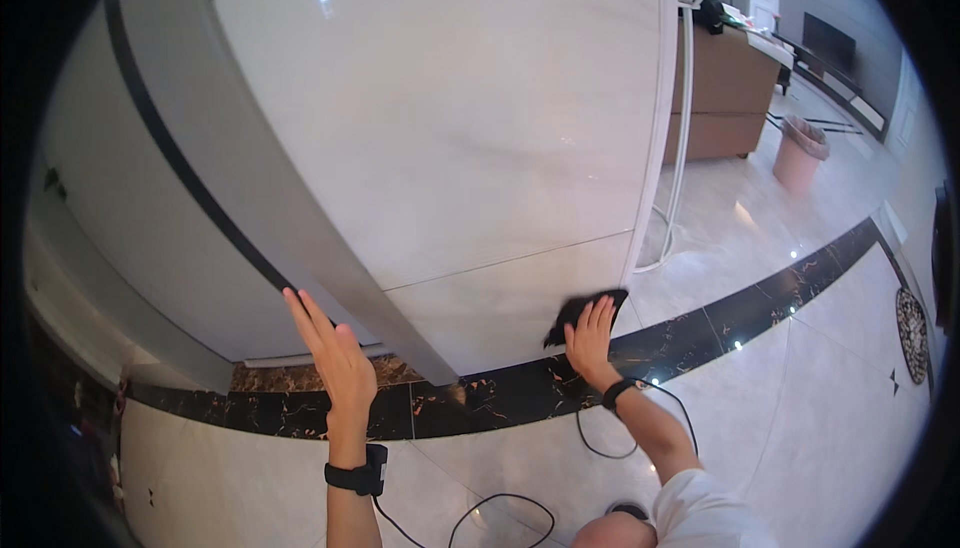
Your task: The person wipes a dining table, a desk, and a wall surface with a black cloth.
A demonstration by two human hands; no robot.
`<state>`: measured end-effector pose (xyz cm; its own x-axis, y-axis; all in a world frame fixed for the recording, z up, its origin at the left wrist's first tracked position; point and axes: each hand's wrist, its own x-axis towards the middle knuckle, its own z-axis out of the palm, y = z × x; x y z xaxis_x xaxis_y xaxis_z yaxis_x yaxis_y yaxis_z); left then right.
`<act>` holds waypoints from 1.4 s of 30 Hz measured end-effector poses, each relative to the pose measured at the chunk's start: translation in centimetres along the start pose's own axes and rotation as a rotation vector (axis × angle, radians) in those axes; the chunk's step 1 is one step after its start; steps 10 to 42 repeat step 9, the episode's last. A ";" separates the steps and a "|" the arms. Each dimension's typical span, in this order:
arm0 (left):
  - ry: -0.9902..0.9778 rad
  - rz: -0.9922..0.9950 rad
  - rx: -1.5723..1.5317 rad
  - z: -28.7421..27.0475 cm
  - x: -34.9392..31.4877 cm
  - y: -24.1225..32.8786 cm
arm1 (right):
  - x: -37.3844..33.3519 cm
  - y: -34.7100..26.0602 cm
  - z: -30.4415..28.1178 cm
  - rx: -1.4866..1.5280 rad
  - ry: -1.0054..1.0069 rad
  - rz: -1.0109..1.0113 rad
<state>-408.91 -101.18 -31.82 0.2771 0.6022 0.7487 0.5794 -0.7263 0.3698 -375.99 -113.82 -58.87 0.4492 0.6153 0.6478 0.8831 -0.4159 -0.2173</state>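
Low on the glossy white tiled wall (470, 148), near its right corner, my right hand (591, 340) presses a black cloth (574, 316) against the surface. Its fingers lie stretched over the cloth, which shows around them. My left hand (345, 366) is raised with fingers straight and its palm turned inward. It holds nothing and appears in front of the grey door frame (300, 188); whether it touches the frame I cannot tell. Each wrist wears a black strap, and a small black device sits on the left one.
Black cables (520, 496) trail below my hands. A black marble strip (500, 398) crosses the pale floor at the wall's foot. Beyond the corner stand a white plant stand (684, 98), a brown sofa (735, 88) and a pink bin (798, 163). At left is a grey door (150, 208).
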 end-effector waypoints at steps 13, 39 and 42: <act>0.145 0.029 0.056 6.5 2.2 1.7 | 27.6 -3.5 -22.1 0.069 0.791 -0.231; 0.145 0.029 0.056 6.5 2.2 1.7 | 27.6 -3.5 -22.1 0.069 0.791 -0.231; 0.145 0.029 0.056 6.5 2.2 1.7 | 27.6 -3.5 -22.1 0.069 0.791 -0.231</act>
